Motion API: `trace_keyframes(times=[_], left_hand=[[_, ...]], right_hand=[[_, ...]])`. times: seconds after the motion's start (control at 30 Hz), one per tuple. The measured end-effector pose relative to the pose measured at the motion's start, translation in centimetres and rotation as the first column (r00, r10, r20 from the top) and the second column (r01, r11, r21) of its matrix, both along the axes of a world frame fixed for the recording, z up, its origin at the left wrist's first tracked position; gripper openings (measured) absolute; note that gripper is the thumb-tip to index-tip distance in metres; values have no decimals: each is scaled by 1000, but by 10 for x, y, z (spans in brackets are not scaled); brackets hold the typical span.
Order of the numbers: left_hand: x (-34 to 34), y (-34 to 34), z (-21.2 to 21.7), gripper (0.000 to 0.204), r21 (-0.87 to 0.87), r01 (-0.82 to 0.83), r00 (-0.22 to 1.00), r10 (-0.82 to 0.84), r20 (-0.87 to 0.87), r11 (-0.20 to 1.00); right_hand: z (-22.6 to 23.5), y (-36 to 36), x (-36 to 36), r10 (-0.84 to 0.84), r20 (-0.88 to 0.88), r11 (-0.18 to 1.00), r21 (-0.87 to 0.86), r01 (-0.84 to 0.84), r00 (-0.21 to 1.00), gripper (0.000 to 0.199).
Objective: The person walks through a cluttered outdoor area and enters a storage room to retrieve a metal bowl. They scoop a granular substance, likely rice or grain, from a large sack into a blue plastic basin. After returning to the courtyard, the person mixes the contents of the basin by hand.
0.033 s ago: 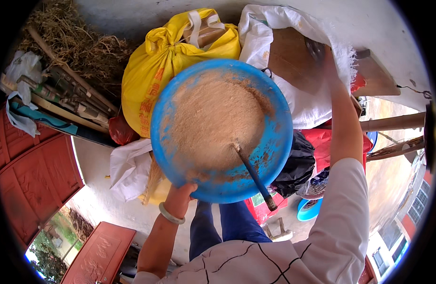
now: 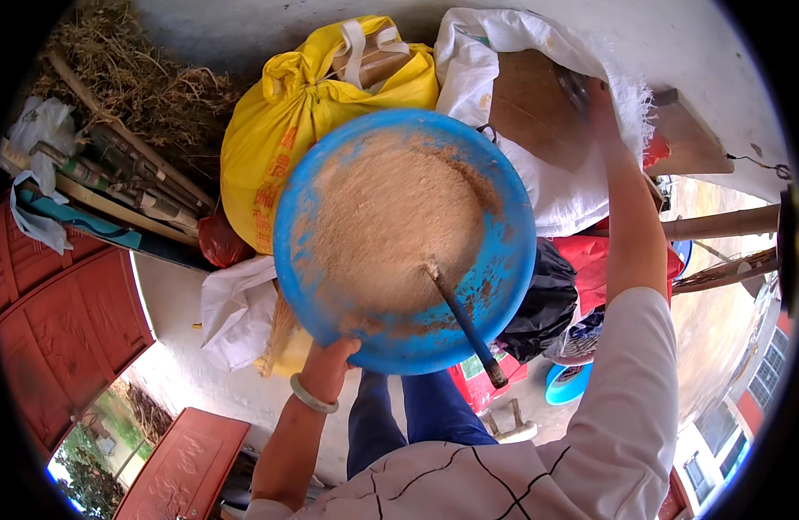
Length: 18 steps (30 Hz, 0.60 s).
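The left hand point(image 2: 332, 360) is clamping the near rim of a round blue plastic basin point(image 2: 514, 238), while the right hand point(image 2: 600, 106) is reaching into a white woven sack point(image 2: 562, 195).
Fine, crumbly tan meal point(image 2: 386, 221) is covering most of the basin, held above the person's legs point(image 2: 430, 407); a slim dark handle point(image 2: 467, 325) is slanting over its rim. Blur is hiding whether the right hand is gripping anything. Everything is staying nearly as before. Red printed characters point(image 2: 269, 186) are running down a bulging yellow sack point(image 2: 247, 143).
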State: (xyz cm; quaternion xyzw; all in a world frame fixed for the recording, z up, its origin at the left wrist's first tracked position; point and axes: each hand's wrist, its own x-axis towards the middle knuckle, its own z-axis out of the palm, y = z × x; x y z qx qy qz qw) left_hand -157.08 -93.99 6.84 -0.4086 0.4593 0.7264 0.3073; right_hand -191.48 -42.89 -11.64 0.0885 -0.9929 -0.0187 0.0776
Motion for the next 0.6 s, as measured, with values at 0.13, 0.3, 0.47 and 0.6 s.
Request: trace_keyframes(times=[0.13,0.3,0.47,0.6], left_hand=[[3,1,-3,47,4,-35,999,35,13,999],[0,5,4,32,-136,-3,999,10,50,991],[-1,15,4,31,-48,-115,993,116,14,992],[5,2,-4,35,-147,34,998,-26,54,989]], right_hand=[[20,-68,28,-106,212,968,247,51,972,59],[-4,-97,62,-348,205,932,182,314,915,61],[1,-107,59,-575,328,689,-301,660,750,61],[12,-140,58,-561,577,63,-685,726,593,64]])
